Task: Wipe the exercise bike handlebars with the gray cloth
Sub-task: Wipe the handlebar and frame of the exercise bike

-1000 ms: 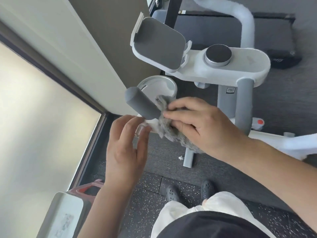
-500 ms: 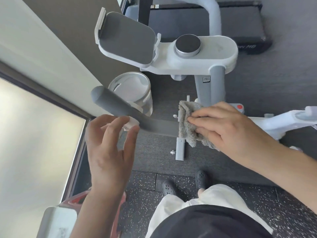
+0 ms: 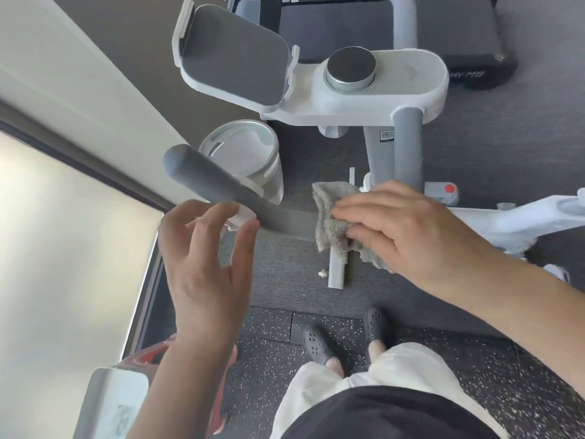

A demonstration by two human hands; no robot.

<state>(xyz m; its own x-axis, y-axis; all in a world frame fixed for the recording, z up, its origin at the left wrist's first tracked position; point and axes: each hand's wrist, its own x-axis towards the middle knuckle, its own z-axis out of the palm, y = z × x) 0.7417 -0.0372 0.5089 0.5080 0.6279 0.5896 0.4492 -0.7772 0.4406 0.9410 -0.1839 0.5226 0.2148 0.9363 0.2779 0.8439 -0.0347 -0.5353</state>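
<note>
The bike's grey padded handlebar (image 3: 221, 191) runs from upper left down to the middle of the view. My right hand (image 3: 408, 229) presses the fluffy gray cloth (image 3: 332, 223) around the bar's inner end, and the cloth hides that part of the bar. My left hand (image 3: 205, 264) hovers just below the bar's middle, fingers spread, holding nothing. The white console (image 3: 380, 90) with its round grey knob (image 3: 351, 68) and the tablet holder (image 3: 231, 58) sit beyond the bar.
A white bin (image 3: 247, 153) stands under the bar's outer end, next to the wall and window (image 3: 63, 232) on the left. The bike's white frame (image 3: 522, 217) reaches right. A treadmill (image 3: 380, 23) lies behind. My feet (image 3: 345, 337) stand on speckled floor mats.
My right hand has slid the cloth along the handlebar from near its outer end toward the inner end. My left hand stays open below the bar.
</note>
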